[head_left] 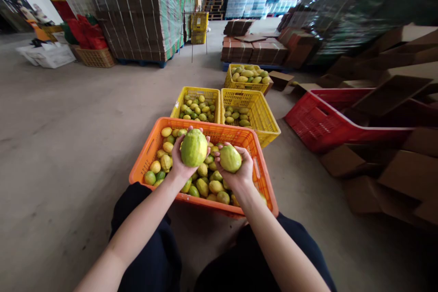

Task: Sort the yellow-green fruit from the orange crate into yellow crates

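Observation:
My left hand holds a large, ridged green-yellow fruit, papaya-like in shape, with the fingers curled around its sides. In my right hand lies a smaller, smoother green-yellow fruit, cupped by the fingers and palm. Both fruits are held up side by side, a short gap apart, over an orange plastic crate. Many similar yellow and green fruits fill the crate's bottom, partly hidden by my hands and forearms. The crate stands just in front of my knees.
Behind the orange crate stand a yellow crate and another yellow crate, both holding fruit. A third yellow crate sits farther back. To the right are a red crate and cardboard boxes. Wrapped pallet stacks rise behind.

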A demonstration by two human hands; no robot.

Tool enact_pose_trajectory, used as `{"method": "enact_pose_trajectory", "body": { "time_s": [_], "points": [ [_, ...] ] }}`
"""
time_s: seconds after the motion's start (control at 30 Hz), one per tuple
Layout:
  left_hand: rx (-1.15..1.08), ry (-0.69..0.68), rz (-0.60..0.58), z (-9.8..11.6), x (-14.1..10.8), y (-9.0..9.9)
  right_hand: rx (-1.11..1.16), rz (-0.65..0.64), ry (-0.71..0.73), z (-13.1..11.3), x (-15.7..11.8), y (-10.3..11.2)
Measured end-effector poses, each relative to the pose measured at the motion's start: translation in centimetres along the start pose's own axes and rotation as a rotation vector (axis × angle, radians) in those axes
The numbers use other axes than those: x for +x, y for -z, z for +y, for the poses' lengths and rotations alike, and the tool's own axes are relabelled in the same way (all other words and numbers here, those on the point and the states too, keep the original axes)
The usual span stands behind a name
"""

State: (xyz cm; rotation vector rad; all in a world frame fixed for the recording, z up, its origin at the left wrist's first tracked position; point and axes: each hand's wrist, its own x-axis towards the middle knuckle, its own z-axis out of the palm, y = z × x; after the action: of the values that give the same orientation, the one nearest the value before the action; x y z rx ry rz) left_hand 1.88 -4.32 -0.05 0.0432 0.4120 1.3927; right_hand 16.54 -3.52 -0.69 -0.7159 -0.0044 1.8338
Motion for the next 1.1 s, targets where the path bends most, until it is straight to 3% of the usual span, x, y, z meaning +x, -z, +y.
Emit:
{"method": "enact_pose_trajectory", "body": {
  "time_s": [0.3,0.7,0.9,1.1],
  "points": [
    [0.039,-0.002,0.01,-0.2,0.1,0.3,-0.02,-0.071,0.02,0.0,-0.2,0.1],
    [0.041,0.0,-0.004,-0.6,0.2,0.3,-0.023,-0.074,0.015,0.0,-0.4,0.0],
    [-0.018,0.009,0.039,-0.2,0.3,-0.3,-0.174,0.146,-0.105,1.2,1.1,1.0],
    [-0.103,-0.042,0.003,1.7,0.9,0.0,-0.317,0.35,-0.364,6.9,2.3,4.1]
  ]
}}
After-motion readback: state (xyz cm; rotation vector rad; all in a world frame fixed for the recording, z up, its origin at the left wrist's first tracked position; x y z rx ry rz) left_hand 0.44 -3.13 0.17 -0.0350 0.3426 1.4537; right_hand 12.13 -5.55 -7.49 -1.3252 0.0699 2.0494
